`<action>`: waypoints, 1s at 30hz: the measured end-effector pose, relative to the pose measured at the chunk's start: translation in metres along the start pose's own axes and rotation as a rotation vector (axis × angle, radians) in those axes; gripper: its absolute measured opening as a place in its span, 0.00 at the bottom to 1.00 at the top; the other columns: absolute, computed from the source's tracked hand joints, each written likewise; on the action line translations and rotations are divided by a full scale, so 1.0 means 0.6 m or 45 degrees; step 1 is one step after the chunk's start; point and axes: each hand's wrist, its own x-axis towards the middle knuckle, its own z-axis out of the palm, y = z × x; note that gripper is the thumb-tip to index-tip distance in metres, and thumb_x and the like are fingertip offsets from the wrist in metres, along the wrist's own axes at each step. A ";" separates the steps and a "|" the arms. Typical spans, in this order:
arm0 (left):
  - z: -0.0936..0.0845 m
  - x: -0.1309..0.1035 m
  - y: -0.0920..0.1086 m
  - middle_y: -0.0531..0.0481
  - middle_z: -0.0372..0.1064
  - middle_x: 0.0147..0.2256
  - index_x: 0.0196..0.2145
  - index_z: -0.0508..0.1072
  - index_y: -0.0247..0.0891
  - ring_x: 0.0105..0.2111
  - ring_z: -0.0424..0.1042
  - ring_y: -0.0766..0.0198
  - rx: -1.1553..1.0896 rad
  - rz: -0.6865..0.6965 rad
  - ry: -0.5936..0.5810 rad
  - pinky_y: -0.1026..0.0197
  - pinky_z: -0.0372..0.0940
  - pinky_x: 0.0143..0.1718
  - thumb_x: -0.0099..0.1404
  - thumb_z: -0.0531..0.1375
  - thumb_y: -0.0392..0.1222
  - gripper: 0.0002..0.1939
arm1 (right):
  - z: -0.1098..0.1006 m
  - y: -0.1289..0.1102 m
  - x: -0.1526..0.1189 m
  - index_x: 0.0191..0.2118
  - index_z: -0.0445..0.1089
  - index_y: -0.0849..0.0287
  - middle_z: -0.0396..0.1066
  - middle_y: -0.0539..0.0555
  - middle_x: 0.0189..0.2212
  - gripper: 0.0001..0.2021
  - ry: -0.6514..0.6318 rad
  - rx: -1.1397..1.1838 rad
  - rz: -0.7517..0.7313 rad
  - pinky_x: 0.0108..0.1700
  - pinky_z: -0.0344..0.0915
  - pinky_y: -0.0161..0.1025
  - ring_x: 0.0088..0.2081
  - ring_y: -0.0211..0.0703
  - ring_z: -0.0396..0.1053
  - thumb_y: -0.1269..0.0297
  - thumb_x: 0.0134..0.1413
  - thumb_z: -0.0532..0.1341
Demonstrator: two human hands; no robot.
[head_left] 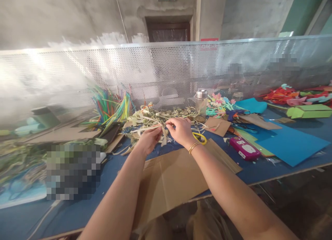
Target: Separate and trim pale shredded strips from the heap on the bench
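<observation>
My left hand [148, 140] is closed in a pinch on a pale cream strip [145, 128], which sticks out to the left of the fingers. Just right of it, my right hand [181, 130] has thumb and forefinger together at the same spot, a bracelet [194, 147] on its wrist. What lies between those fingertips is too small to make out. Another pale end hangs down between the hands. Behind them spreads a heap of dull green and cream strips [176, 113]. A yellow ring [201, 138], perhaps a tape roll, lies beside my right wrist.
Below my forearms lies a cardboard sheet [168, 179]. Bundled coloured stems [111, 106] stand back left; a lidded bottle [201, 102] stands behind. To the right are a purple box [244, 148], blue sheets [293, 143] and a green paper block [310, 111]. A perforated metal screen [166, 67] closes the back.
</observation>
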 end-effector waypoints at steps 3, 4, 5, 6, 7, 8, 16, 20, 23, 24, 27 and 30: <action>0.000 -0.001 -0.002 0.53 0.70 0.25 0.29 0.75 0.35 0.24 0.67 0.71 0.007 -0.031 -0.046 0.68 0.60 0.26 0.39 0.74 0.39 0.18 | 0.000 0.000 0.002 0.37 0.75 0.53 0.77 0.50 0.36 0.06 -0.016 0.033 0.017 0.48 0.50 0.44 0.43 0.45 0.68 0.63 0.57 0.59; 0.000 -0.001 -0.002 0.54 0.70 0.25 0.29 0.75 0.35 0.25 0.67 0.71 0.009 -0.034 -0.059 0.69 0.60 0.26 0.39 0.74 0.38 0.18 | 0.001 0.001 0.002 0.36 0.75 0.53 0.77 0.50 0.36 0.07 -0.027 0.047 0.025 0.48 0.50 0.43 0.43 0.45 0.68 0.63 0.57 0.59; 0.000 0.000 -0.003 0.54 0.70 0.25 0.29 0.75 0.36 0.26 0.68 0.71 0.012 -0.033 -0.070 0.70 0.60 0.26 0.40 0.74 0.38 0.18 | 0.003 0.002 0.003 0.35 0.75 0.53 0.77 0.50 0.36 0.07 -0.041 0.065 0.034 0.48 0.51 0.43 0.43 0.45 0.69 0.62 0.57 0.59; 0.000 0.000 -0.003 0.54 0.70 0.25 0.29 0.75 0.36 0.26 0.68 0.71 0.017 -0.029 -0.079 0.70 0.61 0.27 0.40 0.74 0.38 0.17 | 0.005 0.003 0.003 0.34 0.75 0.54 0.77 0.50 0.35 0.07 -0.057 0.091 0.044 0.47 0.53 0.42 0.43 0.44 0.69 0.62 0.57 0.60; 0.000 0.001 -0.004 0.54 0.70 0.25 0.29 0.75 0.35 0.26 0.68 0.71 0.025 -0.022 -0.090 0.70 0.61 0.27 0.41 0.74 0.38 0.17 | 0.007 0.004 0.003 0.33 0.75 0.54 0.77 0.50 0.34 0.07 -0.073 0.124 0.057 0.47 0.54 0.42 0.42 0.44 0.69 0.62 0.56 0.60; 0.000 0.001 -0.004 0.53 0.71 0.25 0.29 0.75 0.35 0.26 0.68 0.72 0.036 -0.010 -0.099 0.70 0.61 0.27 0.41 0.73 0.38 0.16 | 0.009 0.005 0.003 0.33 0.75 0.54 0.77 0.50 0.34 0.06 -0.089 0.164 0.073 0.46 0.55 0.41 0.41 0.43 0.70 0.62 0.56 0.60; -0.002 0.001 -0.001 0.55 0.67 0.22 0.25 0.72 0.34 0.22 0.65 0.74 0.047 0.025 -0.138 0.71 0.60 0.25 0.45 0.72 0.39 0.13 | 0.030 0.021 0.006 0.30 0.72 0.57 0.75 0.50 0.29 0.03 -0.187 0.635 0.291 0.40 0.63 0.37 0.33 0.39 0.70 0.64 0.48 0.63; -0.005 0.001 0.000 0.53 0.69 0.23 0.26 0.72 0.33 0.23 0.67 0.72 0.015 -0.024 -0.197 0.69 0.62 0.27 0.46 0.71 0.38 0.13 | 0.039 0.027 0.010 0.29 0.72 0.59 0.74 0.50 0.27 0.06 -0.302 1.136 0.537 0.37 0.63 0.36 0.29 0.37 0.68 0.62 0.47 0.64; -0.007 0.001 -0.001 0.51 0.70 0.24 0.27 0.73 0.33 0.23 0.68 0.70 0.019 -0.074 -0.244 0.67 0.63 0.27 0.47 0.71 0.38 0.12 | 0.035 0.026 0.012 0.29 0.73 0.60 0.73 0.50 0.25 0.08 -0.389 1.366 0.693 0.36 0.61 0.35 0.28 0.35 0.66 0.60 0.46 0.64; -0.007 0.001 -0.002 0.51 0.70 0.24 0.27 0.73 0.33 0.22 0.67 0.70 0.026 -0.085 -0.252 0.67 0.63 0.26 0.47 0.71 0.38 0.12 | 0.033 0.025 0.012 0.29 0.74 0.60 0.73 0.50 0.25 0.09 -0.398 1.398 0.714 0.35 0.61 0.34 0.27 0.34 0.66 0.60 0.44 0.66; -0.008 0.002 -0.005 0.52 0.69 0.22 0.27 0.73 0.33 0.21 0.67 0.71 0.034 -0.093 -0.245 0.68 0.62 0.24 0.48 0.70 0.38 0.10 | 0.028 0.023 0.012 0.29 0.74 0.60 0.72 0.48 0.23 0.11 -0.370 1.441 0.721 0.34 0.60 0.34 0.26 0.33 0.64 0.60 0.38 0.69; -0.010 0.005 -0.007 0.51 0.70 0.23 0.27 0.74 0.33 0.22 0.68 0.71 0.029 -0.091 -0.240 0.68 0.63 0.26 0.49 0.70 0.37 0.10 | 0.027 0.023 0.012 0.28 0.74 0.60 0.71 0.48 0.22 0.12 -0.349 1.440 0.739 0.33 0.59 0.34 0.26 0.34 0.64 0.59 0.36 0.70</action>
